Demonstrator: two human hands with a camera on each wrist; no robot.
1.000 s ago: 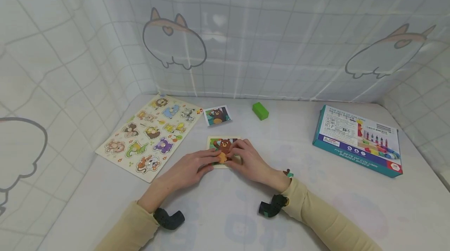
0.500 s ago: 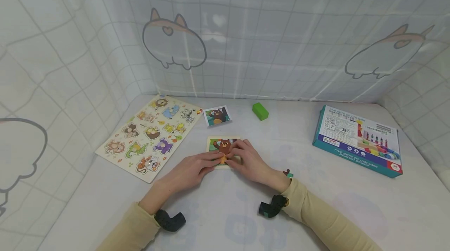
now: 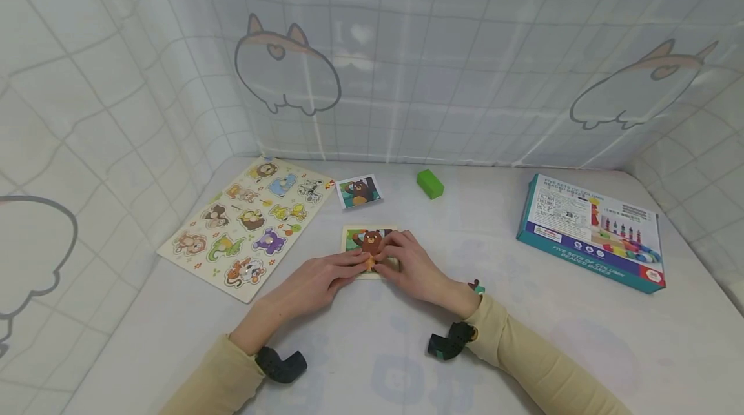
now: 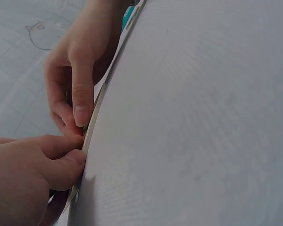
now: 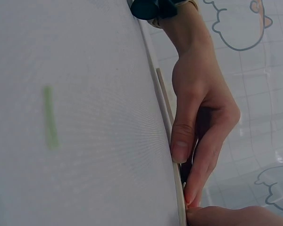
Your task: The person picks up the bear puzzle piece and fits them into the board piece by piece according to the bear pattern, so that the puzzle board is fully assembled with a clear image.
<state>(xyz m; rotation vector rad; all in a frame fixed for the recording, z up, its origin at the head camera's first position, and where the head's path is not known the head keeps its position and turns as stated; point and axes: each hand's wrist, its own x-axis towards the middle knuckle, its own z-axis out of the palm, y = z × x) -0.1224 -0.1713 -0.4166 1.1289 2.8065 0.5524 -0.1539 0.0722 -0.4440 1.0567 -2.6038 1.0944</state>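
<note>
A small bear puzzle board lies flat on the white table, its brown bear picture partly hidden by both hands. My left hand reaches in from the left, fairly straight fingers resting on the lower part of the picture and the thumb by the near edge. From the right, my right hand bends its fingers over the board. Thumb and fingers pinch a dark puzzle piece, mostly hidden between them. The two hands' fingertips meet over the bear's orange belly.
A wooden animal puzzle board lies at the left. Behind the small board are a bear picture card and a green block. A teal-edged toy box lies at the right. A tiled-pattern curtain closes off the back.
Over the last second my left hand has shifted very slightly right across the bear picture. The right hand stays almost still, and the other objects have not moved.
</note>
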